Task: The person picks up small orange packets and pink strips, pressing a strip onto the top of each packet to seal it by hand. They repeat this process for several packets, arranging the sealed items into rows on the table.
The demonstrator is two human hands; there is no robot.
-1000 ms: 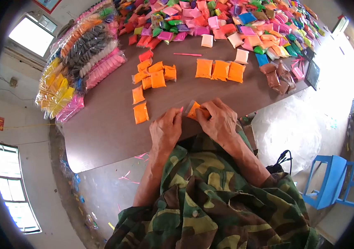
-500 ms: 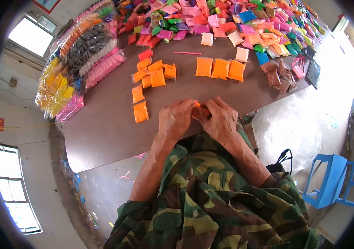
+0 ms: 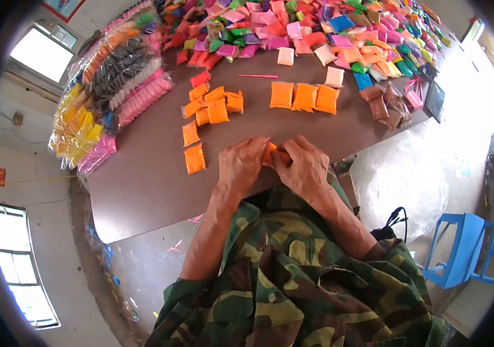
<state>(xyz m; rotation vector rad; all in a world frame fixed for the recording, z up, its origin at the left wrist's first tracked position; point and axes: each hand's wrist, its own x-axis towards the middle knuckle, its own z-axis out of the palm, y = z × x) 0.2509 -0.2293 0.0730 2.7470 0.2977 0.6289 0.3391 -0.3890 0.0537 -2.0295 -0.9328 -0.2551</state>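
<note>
Above the near edge of the table, both hands are around a small orange packet (image 3: 269,154). My left hand (image 3: 241,162) is closed in a pinch at the packet's left side, and the tip of a thin pink stick (image 3: 268,139) pokes out at its fingertips; most of the stick is hidden. My right hand (image 3: 305,165) grips the packet's right side with bent fingers. A single orange packet (image 3: 195,158) lies left of my left hand, with a cluster of orange packets (image 3: 218,110) beyond it. Three orange packets (image 3: 305,97) stand in a row ahead.
A big heap of coloured packets (image 3: 293,29) covers the table's far side. Long clear bags of packets (image 3: 125,75) are stacked at the left. Brown packets (image 3: 390,107) lie at the right edge. Another pink stick (image 3: 258,76) lies mid-table. A blue stool (image 3: 455,248) stands right.
My hands have drawn slightly apart, showing more of the orange packet. The left hand and the pink tip have shifted a little left. The table packets lie as before.
</note>
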